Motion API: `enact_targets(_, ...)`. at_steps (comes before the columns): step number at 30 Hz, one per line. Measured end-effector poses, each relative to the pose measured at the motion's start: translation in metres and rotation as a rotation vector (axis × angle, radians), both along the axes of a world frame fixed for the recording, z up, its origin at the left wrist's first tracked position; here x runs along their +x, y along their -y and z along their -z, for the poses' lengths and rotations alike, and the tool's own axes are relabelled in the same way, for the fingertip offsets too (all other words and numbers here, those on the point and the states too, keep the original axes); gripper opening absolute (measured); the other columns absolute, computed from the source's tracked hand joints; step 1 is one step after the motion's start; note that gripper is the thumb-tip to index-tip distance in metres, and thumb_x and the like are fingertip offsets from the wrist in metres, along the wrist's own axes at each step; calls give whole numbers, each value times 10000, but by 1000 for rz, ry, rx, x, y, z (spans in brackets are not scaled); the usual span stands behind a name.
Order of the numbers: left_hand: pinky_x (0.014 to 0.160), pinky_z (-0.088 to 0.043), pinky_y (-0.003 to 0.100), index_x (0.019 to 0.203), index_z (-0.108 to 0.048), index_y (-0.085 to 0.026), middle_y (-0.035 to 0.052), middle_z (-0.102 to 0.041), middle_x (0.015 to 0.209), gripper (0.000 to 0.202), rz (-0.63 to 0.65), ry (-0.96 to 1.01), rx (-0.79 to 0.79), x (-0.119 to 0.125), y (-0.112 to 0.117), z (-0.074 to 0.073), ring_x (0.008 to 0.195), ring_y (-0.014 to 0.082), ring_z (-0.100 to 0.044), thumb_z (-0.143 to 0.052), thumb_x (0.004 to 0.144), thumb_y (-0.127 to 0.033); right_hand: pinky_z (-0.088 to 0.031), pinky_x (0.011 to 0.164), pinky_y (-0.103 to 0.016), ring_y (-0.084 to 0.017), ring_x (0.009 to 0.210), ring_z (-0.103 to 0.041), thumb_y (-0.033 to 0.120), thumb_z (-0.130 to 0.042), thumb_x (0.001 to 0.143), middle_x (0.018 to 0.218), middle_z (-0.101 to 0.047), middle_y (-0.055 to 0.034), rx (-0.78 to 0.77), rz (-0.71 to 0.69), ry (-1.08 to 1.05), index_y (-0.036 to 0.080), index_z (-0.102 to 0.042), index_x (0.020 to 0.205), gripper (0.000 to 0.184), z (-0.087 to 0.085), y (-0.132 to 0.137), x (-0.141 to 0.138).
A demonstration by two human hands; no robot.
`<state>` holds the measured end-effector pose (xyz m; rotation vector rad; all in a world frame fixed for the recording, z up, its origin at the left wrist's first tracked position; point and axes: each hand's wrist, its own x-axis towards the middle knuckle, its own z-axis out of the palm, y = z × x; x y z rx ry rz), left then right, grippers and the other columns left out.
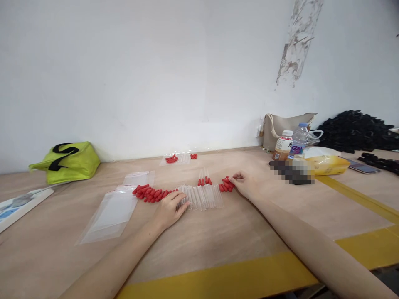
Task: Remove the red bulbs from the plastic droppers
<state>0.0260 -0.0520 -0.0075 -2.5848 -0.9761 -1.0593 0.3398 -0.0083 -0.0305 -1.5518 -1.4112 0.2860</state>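
Observation:
My left hand (171, 207) is closed over the left end of a row of clear dropper tubes (207, 197), thumb and fingers on the end tubes. At the right, my right hand (245, 182) pinches a red rubber bulb at the edge of a small cluster of red bulbs (225, 186). A larger heap of red rubber bulbs (151, 193) lies left of the tubes, beside my left fingers. Just behind the row lie several droppers (205, 180), red bulbs fitted on clear tubes.
Clear plastic bags (110, 211) lie at the left. Farther back is a bag with red bulbs and tubes (179, 159). A green bag (73, 162) stands back left. Bottles (283, 145), a yellow tissue pack (330, 164), a phone (360, 166) and a black pile (352, 131) occupy the right.

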Motion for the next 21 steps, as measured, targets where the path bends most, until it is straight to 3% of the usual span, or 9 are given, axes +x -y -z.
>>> enact_targets(4, 753, -459, 317, 899, -599, -168, 68, -634, 910, 217, -16, -73, 42, -1, 1, -3, 835, 177, -577, -521, 811, -351, -413, 622, -265, -156, 654, -591, 445, -580, 665, 695, -645, -23, -25, 3, 6, 186, -603, 721, 266, -1, 1, 0)
enact_targets(8, 738, -407, 351, 862, -624, -191, 50, -662, 869, 260, -79, -132, 87, -1, 6, -10, 814, 197, -572, -550, 776, -425, -419, 646, -284, -164, 651, -600, 434, -474, 752, 708, -658, -36, -31, 10, -13, 185, -596, 712, 281, -2, 2, 0)
enact_targets(13, 784, -344, 387, 842, -642, -213, 37, -678, 855, 300, -105, -133, 110, -2, 12, -16, 825, 211, -567, -577, 733, -485, -418, 738, -308, -177, 825, -608, 372, -339, 832, 861, -667, -70, 10, 63, -72, 160, -489, 1082, 360, -1, 2, 3)
enact_targets(16, 847, -298, 423, 837, -646, -228, 34, -675, 874, 298, -120, -114, 114, -3, 14, -17, 858, 215, -557, -584, 722, -495, -404, 756, -332, -202, 888, -581, 393, -351, 819, 992, -628, -110, 83, 138, -69, 135, -414, 1182, 450, -4, 5, 3)
enact_targets(19, 890, -257, 452, 843, -646, -236, 39, -670, 888, 303, -125, -114, 96, -4, 14, -17, 877, 220, -552, -584, 716, -504, -358, 806, -372, -219, 906, -548, 389, -396, 790, 983, -622, -98, 183, 177, 121, 165, -544, 1032, 361, -16, 9, -6)
enact_targets(21, 909, -232, 468, 851, -643, -237, 42, -665, 904, 296, -128, -122, 77, -5, 13, -16, 891, 222, -550, -583, 721, -497, -314, 838, -410, -225, 901, -535, 362, -431, 768, 899, -641, -68, 112, 140, 309, 201, -614, 829, 252, -29, 10, -19)
